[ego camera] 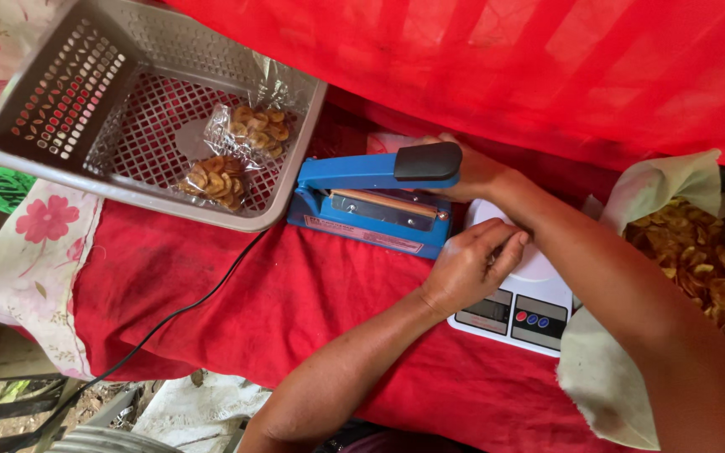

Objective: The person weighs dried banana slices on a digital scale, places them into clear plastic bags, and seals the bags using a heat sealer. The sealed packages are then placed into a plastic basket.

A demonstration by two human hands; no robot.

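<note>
A red cloth (295, 302) covers the bench, with a flowered cloth (35, 243) hanging over its left end. At the upper left stands a grey plastic basket (52, 80) with a perforated floor; two clear bags of chips (237, 155) lie in it, touching each other, near its right corner. At the far right, a big heap of loose chips (702, 260) sits on a pale liner (597, 369).

Just right of the basket is a blue heat sealer (362, 197), its arm with the black handle (427, 161) raised, and a black cord (169, 315) trails from it down the cloth to the lower left. Right of the sealer, touching or nearly touching it, is a white kitchen scale (518, 315) with a small display and coloured buttons facing the person.

The right hand (472, 176) reaches past the scale to the handle end of the sealer; its fingers are hidden behind the handle, so I cannot tell how they stand. The left hand (467, 264) rests over the scale's platform beside the right wrist, fingers pressed together and curled; whether they pinch anything cannot be seen.
</note>
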